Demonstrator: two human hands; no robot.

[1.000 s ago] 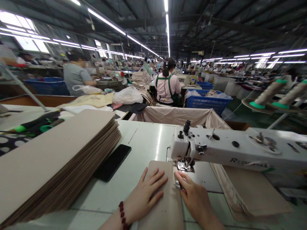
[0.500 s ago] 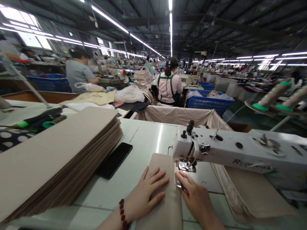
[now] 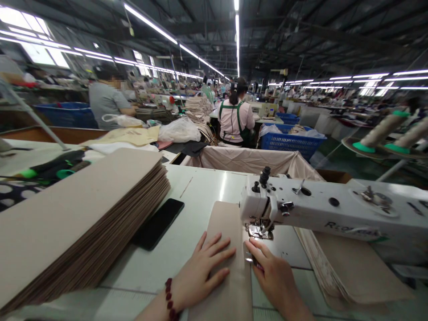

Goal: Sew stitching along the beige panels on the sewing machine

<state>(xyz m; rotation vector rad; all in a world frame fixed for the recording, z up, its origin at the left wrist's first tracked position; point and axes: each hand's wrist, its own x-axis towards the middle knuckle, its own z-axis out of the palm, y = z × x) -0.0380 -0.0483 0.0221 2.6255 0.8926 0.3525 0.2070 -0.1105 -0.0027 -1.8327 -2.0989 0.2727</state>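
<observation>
A long beige panel [image 3: 225, 218] with rounded corners lies under the edge of the sewing machine head [image 3: 257, 203]. On top of it rests my left hand [image 3: 209, 265], open, with fingers spread flat and a dark red bead bracelet at the wrist. Close in front of the metal presser foot [image 3: 259, 232], my right hand [image 3: 272, 269] is closed, its fingertips at the panel's right edge. A small shiny metal tool [image 3: 248, 257] pokes out from under those fingers; most of it is hidden by them.
To the left stands a tall stack of beige panels [image 3: 100, 196], with a black phone [image 3: 159, 223] beside it. More beige pieces [image 3: 357, 263] lie under the machine arm. Behind the table is a fabric-lined bin [image 3: 247, 156]. Two co-workers sit farther back.
The beige panel has slid forward, away from me, past the machine head. Both hands stay in nearly the same places. The view has shifted very slightly.
</observation>
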